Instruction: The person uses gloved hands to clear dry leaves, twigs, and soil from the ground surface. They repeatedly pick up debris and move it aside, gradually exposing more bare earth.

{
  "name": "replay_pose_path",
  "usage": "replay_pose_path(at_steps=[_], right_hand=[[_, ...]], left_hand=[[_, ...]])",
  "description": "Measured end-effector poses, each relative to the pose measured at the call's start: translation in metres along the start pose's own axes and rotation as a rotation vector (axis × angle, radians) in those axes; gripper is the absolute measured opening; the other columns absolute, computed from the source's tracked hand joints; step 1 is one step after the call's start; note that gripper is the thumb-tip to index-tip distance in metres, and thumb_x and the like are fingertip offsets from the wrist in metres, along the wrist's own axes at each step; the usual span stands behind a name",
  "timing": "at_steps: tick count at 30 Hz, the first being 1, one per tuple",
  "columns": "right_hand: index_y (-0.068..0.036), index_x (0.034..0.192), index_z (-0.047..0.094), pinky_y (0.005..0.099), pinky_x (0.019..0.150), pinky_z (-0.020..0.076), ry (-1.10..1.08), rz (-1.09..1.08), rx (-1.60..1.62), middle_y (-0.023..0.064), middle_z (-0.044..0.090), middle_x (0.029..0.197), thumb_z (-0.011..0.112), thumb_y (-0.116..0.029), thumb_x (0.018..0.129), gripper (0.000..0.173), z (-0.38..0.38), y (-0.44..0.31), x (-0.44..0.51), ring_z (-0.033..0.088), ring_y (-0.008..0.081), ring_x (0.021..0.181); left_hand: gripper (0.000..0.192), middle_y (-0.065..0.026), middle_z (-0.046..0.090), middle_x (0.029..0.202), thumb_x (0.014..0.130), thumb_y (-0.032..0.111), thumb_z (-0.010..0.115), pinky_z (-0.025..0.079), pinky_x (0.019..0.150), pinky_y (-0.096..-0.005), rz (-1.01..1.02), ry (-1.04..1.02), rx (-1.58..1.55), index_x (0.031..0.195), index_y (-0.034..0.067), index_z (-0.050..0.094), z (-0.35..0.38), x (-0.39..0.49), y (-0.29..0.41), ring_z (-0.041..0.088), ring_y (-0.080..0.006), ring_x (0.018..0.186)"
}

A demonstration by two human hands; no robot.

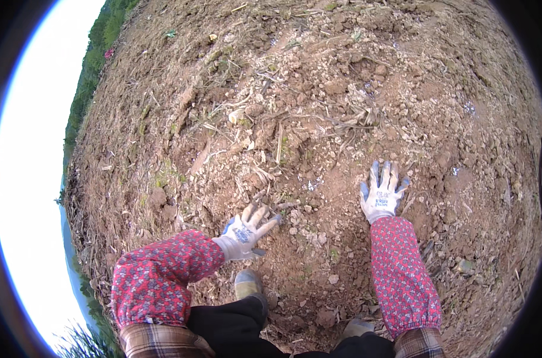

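My left hand (246,230), in a pale work glove with blue on the finger edges and print on its back, reaches over the soil with fingers apart. Nothing shows in it, though its palm is turned away. My right hand (380,192), gloved alike, is spread flat on or just above loose brown soil (342,250); contact is hard to tell. Between the hands and slightly farther ahead lies a small scatter of white granules (313,183). Red floral sleeve covers (163,277) wrap both forearms.
My boot (248,284) stands below the left hand; the other boot (358,327) is partly hidden by dark trousers. Dry stalks (351,121), clods and a pale lump (236,116) litter the sloping ground. More white granules (469,107) lie at right. Green trees (89,67) edge the field.
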State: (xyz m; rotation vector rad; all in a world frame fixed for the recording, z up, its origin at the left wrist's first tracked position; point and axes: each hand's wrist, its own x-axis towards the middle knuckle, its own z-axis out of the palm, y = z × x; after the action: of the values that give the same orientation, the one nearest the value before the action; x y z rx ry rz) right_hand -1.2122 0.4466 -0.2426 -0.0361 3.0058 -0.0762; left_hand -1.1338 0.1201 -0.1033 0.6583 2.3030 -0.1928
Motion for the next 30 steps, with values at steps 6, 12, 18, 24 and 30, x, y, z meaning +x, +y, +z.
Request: replay_pose_path(at_steps=[6, 12, 18, 24, 30], right_hand=[[-0.015, 0.148, 0.031, 0.0674, 0.11, 0.0001, 0.014, 0.066, -0.061, 0.0165, 0.022, 0.155, 0.044, -0.045, 0.092, 0.065, -0.015, 0.012, 0.006, 0.009, 0.0358, 0.145], [-0.016, 0.149, 0.029, 0.0655, 0.11, 0.0027, 0.001, 0.153, 0.01, 0.0143, 0.02, 0.156, 0.055, -0.038, 0.088, 0.069, -0.001, -0.006, -0.002, 0.012, 0.0332, 0.145], [-0.021, 0.149, 0.029, 0.0648, 0.11, 0.0102, 0.103, 0.194, -0.142, 0.0098, 0.023, 0.155, 0.056, -0.039, 0.087, 0.07, 0.026, 0.001, 0.004, 0.017, 0.0292, 0.144], [-0.024, 0.147, 0.034, 0.0643, 0.11, 0.0082, 0.153, 0.177, -0.097, 0.0081, 0.03, 0.153, 0.055, -0.04, 0.088, 0.065, 0.015, 0.0, 0.004, 0.02, 0.0292, 0.143], [-0.024, 0.146, 0.034, 0.0632, 0.109, 0.0084, 0.167, 0.169, -0.042, 0.0092, 0.031, 0.152, 0.053, -0.041, 0.088, 0.064, 0.013, -0.006, 0.004, 0.022, 0.0282, 0.142]], left_hand=[[0.094, -0.014, 0.029, 0.149, 0.065, 0.049, 0.079, 0.042, 0.094, -0.0599, 0.641, 0.121, 0.041, 0.146, 0.033, 0.033, 0.016, 0.126, 0.0, 0.027, -0.0455, 0.134], [0.072, -0.0129, 0.05, 0.116, 0.068, 0.034, 0.077, 0.053, 0.081, -0.0435, 0.869, 0.277, -0.187, 0.129, 0.008, 0.048, 0.041, 0.147, -0.024, 0.047, -0.0351, 0.112], [0.065, -0.0102, 0.051, 0.112, 0.07, 0.022, 0.072, 0.051, 0.079, -0.0428, 0.799, 0.296, -0.218, 0.128, 0.01, 0.047, 0.053, 0.163, -0.016, 0.051, -0.032, 0.106], [0.04, -0.0122, 0.067, 0.1, 0.078, 0.011, 0.063, 0.053, 0.086, -0.0364, 0.132, 0.381, -1.191, 0.118, 0.004, 0.059, -0.016, 0.177, -0.019, 0.065, -0.0247, 0.092], [0.097, -0.0165, 0.02, 0.154, 0.067, 0.044, 0.08, 0.022, 0.108, -0.0622, -0.058, 0.56, -0.018, 0.148, 0.026, 0.03, -0.087, 0.193, -0.07, 0.017, -0.0458, 0.139]])
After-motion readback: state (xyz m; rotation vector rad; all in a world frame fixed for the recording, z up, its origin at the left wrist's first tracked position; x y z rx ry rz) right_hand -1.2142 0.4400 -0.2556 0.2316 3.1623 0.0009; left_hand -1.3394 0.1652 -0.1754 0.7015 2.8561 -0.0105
